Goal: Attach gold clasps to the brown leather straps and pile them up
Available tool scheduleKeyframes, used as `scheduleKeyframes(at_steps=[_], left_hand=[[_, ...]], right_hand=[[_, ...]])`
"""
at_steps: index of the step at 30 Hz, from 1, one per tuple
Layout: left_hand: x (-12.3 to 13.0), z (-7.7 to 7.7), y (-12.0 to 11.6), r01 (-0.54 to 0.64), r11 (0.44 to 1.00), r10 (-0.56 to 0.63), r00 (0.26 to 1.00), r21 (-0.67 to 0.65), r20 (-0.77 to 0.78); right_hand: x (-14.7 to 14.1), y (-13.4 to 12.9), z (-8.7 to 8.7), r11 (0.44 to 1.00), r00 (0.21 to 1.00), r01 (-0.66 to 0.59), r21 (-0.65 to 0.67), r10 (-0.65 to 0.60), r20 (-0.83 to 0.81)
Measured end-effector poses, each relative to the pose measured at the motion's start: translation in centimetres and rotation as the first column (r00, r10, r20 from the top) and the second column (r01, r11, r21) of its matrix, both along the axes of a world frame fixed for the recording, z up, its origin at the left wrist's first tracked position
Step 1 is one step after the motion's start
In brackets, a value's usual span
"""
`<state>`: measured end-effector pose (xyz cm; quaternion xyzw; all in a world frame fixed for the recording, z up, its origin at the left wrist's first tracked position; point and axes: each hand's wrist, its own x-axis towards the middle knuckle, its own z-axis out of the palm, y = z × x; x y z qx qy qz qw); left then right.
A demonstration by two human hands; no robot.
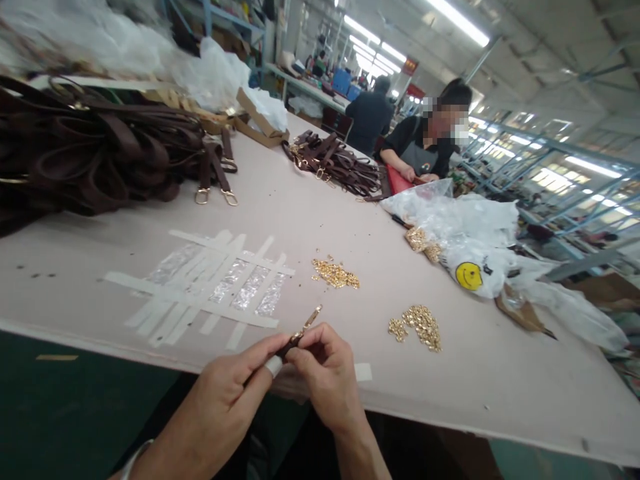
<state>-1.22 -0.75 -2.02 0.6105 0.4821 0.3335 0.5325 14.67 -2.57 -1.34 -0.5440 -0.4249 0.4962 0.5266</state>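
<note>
Item one: dark strap end (287, 349) with gold fitting (311, 319), held at the near edge of the desk (365, 233). The strap is pinched between the thumb and fingers of the left hand (225, 388); the fingers of the right hand (326, 375) are closed about the base of the fitting. The step in hand is judged to be the working of metal hardware at the strap end; for the next move, a steady left pinch and fine right-finger alignment seem called for. The strap's remainder and the exact seat of the fitting are hidden by the hands.

Item two: nearer gold heap (423, 327), right; farther gold heap (336, 274), beyond the hands. Single pieces are too small to be identified.

Item three: taped clear packets (245, 283), left; contents not made out.

Item four: large strap bundle (110, 150), cut off at left; smaller strap bundle (340, 163), farther back.

Item five: co-worker (425, 143), across the desk; the red article (399, 179) there is partly concealed.
</note>
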Motion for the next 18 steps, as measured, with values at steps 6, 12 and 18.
scheduleKeyframes(at_steps=[6, 12, 18], left_hand=[[1.2, -0.6, 0.1, 0.115, 0.982, -0.091, 0.983, -0.150, 0.159], [1.0, 0.6, 1.0, 0.031, 0.885, 0.109, 0.956, -0.465, 0.272], [0.4, 1.4, 0.8, 0.040, 0.736, 0.285, 0.887, -0.676, 0.362]], right_hand=[[1.8, -1.2, 0.1, 0.999, 0.972, 0.037, 0.031, -0.044, 0.232], [12.1, -3.5, -1.1, 0.944, 0.475, 0.239, 0.228, -0.319, 0.820], [19.3, -4.4, -2.7, 0.963, 0.271, 0.206, 0.173, -0.226, 0.936]])
